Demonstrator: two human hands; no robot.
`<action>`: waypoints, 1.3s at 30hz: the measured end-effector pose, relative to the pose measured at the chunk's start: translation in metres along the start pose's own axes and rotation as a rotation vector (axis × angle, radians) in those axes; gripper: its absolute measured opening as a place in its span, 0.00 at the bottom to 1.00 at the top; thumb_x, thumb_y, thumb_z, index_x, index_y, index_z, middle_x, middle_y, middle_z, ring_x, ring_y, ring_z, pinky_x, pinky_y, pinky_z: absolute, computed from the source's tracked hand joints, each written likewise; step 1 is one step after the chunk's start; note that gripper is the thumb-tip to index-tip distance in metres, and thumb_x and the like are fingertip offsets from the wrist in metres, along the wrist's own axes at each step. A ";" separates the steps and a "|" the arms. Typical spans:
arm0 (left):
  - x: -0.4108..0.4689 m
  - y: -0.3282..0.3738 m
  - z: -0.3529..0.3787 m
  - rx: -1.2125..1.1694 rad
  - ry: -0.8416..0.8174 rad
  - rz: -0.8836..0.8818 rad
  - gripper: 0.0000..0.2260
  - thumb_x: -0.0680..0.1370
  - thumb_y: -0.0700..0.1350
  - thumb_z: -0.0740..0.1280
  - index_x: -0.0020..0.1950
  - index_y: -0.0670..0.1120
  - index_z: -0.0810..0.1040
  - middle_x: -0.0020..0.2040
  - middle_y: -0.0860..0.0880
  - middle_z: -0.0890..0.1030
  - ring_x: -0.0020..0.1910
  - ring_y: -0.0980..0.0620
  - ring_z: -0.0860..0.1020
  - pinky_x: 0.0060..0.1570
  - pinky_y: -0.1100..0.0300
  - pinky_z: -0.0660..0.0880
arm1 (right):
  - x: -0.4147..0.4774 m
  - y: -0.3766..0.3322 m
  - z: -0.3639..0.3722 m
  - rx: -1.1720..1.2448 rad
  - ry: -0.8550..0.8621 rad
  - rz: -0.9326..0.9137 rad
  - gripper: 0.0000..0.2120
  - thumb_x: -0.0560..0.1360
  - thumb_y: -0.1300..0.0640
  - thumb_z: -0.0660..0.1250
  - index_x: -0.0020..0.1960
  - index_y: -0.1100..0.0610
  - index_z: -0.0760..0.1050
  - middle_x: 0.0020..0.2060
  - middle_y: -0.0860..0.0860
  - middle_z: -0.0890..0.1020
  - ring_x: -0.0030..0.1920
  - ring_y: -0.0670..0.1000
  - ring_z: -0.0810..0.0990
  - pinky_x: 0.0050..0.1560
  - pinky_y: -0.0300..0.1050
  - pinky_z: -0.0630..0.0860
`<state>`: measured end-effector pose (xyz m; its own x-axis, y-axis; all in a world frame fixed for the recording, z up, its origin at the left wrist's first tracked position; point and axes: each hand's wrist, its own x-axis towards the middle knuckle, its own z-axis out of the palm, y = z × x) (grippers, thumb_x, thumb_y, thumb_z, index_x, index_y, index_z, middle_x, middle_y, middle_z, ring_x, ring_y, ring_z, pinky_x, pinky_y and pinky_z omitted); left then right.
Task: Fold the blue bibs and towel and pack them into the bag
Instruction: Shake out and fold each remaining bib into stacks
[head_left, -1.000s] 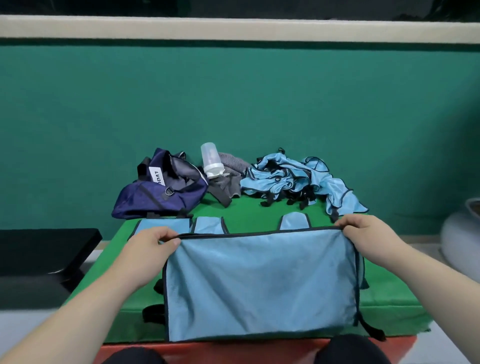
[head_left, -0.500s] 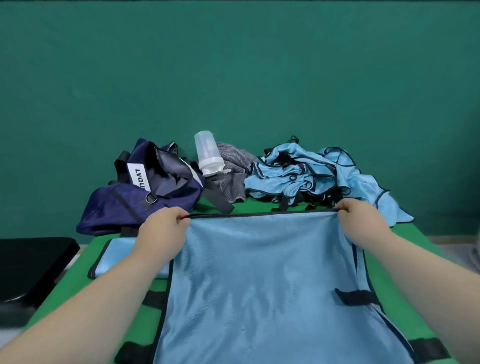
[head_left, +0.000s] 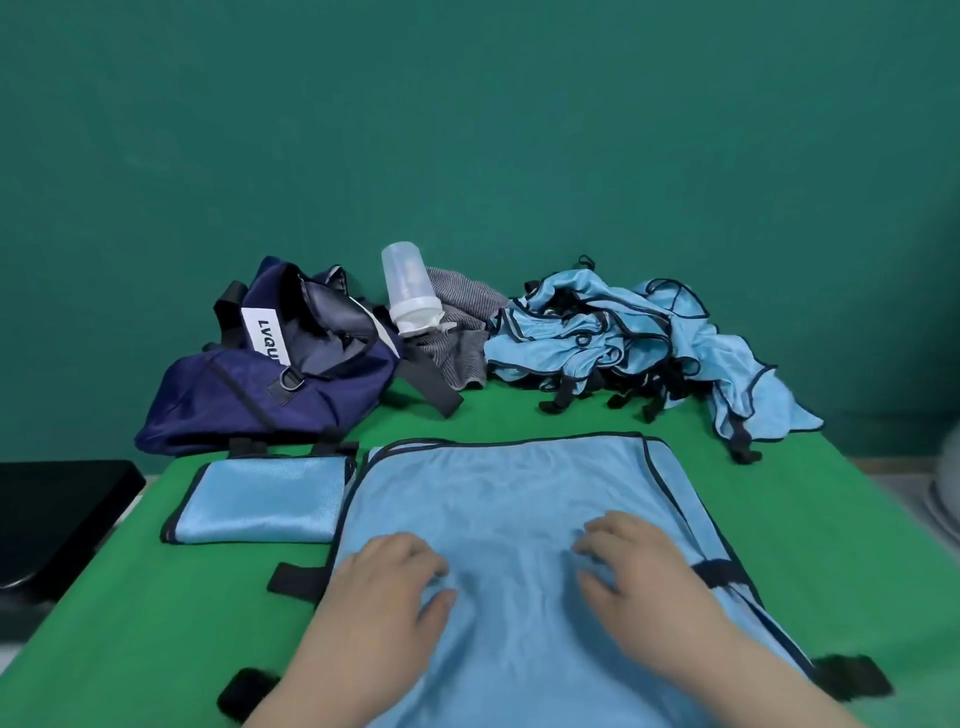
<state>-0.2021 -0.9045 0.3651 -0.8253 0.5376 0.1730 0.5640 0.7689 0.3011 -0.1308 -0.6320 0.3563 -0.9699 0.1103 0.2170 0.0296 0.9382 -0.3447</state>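
Green table (head_left: 130, 597) had the spread bib (head_left: 498, 493) dead centre; left hand (head_left: 387, 587) and right hand (head_left: 631, 571) rested on it, gripping nothing. Its far hem sat at 12 o'clock, folded bib (head_left: 260, 501) at 10, bag (head_left: 270, 384) at 11.

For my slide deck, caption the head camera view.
Left hand and right hand rest on a spread blue bib; folded bib, navy bag and unfolded pile lie beyond.

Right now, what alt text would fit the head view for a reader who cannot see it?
The left hand and right hand rest on a bib spread on a green table. A folded bib lies left of it; a bag, bottle, grey cloth and heap of bibs sit at the far edge.
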 end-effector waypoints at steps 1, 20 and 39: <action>-0.009 -0.005 0.004 0.059 0.004 0.019 0.17 0.73 0.63 0.56 0.50 0.58 0.80 0.51 0.62 0.76 0.55 0.58 0.76 0.56 0.58 0.71 | -0.010 -0.003 0.004 -0.026 0.002 -0.006 0.16 0.73 0.47 0.58 0.53 0.48 0.81 0.53 0.43 0.80 0.59 0.51 0.77 0.61 0.46 0.70; -0.062 -0.012 0.001 0.128 -0.188 -0.082 0.39 0.69 0.70 0.33 0.78 0.63 0.56 0.80 0.63 0.48 0.78 0.63 0.43 0.75 0.58 0.35 | -0.079 0.019 -0.016 -0.184 -0.225 0.144 0.37 0.74 0.32 0.39 0.79 0.45 0.56 0.79 0.44 0.55 0.80 0.48 0.49 0.79 0.47 0.45; 0.056 -0.016 -0.005 0.129 -0.081 -0.079 0.23 0.76 0.64 0.52 0.65 0.58 0.75 0.64 0.61 0.72 0.66 0.53 0.69 0.63 0.55 0.68 | 0.041 0.031 -0.024 -0.130 0.050 0.459 0.19 0.79 0.43 0.60 0.68 0.46 0.74 0.68 0.45 0.73 0.69 0.52 0.68 0.67 0.52 0.61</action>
<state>-0.2575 -0.8884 0.3743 -0.8650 0.4960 0.0754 0.5009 0.8451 0.1869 -0.1643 -0.5910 0.3764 -0.8369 0.5353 0.1142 0.4848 0.8218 -0.2993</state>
